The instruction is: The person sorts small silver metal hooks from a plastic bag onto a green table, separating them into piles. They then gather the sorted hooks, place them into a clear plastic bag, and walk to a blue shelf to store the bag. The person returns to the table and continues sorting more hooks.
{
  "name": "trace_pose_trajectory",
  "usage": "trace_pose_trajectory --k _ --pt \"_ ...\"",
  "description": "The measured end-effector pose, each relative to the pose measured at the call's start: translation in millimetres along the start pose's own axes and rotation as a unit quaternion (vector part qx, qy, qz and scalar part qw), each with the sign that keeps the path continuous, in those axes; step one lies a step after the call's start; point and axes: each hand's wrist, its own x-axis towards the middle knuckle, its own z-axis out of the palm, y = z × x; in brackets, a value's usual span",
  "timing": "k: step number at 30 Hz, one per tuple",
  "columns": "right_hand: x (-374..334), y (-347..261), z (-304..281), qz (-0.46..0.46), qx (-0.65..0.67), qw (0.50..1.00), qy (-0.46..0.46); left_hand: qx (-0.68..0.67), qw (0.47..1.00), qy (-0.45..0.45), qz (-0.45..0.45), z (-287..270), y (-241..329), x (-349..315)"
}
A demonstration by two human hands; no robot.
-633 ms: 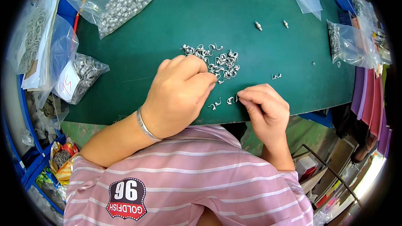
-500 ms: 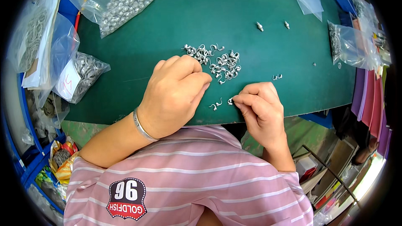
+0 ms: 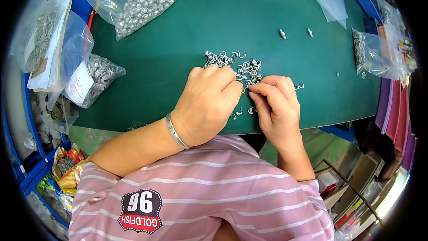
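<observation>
While left hand (image 3: 207,102) is hiding its fingertips at seven o'clock of metal hook pile (image 3: 250,68), right hand (image 3: 280,109) is hovering at five o'clock, both grips indeterminable; if knuckles are brushing pile, hooks could be scattering

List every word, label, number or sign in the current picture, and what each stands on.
I describe the texts here without copying them.
Badge on the pink striped shirt: white number on black, upside-down white word on red.
White label at the clear bag of metal pieces: red handwritten marks.
Silver bracelet: tiny marks, too small to read.
</observation>
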Motion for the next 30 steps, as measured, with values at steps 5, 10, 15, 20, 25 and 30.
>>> trace_pose_trajectory --k 5,10,15,20,25,30 --pt "2.5 1.3 -5.1 0.009 -0.013 1.0 0.019 -0.03 0.999 0.021 -0.013 -5.2 3.7 0.1" --pt "2.7 -0.4 0.3 0.0 -0.033 0.999 0.008 -0.228 0.965 0.02 -0.129 -18.8 9.0 -1.0" --pt "-1.5 1.1 0.2 -0.002 -0.011 1.0 0.021 -0.324 0.927 0.006 -0.191 -20.8 8.2 -5.9" --pt "1.0 -7.5 -5.7 0.069 0.117 0.99 0.041 -0.3 0.942 0.022 -0.147 -13.4 4.8 -9.2" --pt "3.5 -8.5 -8.4 0.11 0.105 0.988 0.036 -0.248 0.962 0.049 -0.099 -11.0 4.6 -8.9" --pt "-2.9 -13.4 -11.3 0.267 0.34 0.902 0.003 -0.196 0.976 0.085 -0.045 -9.6 2.3 -8.2"
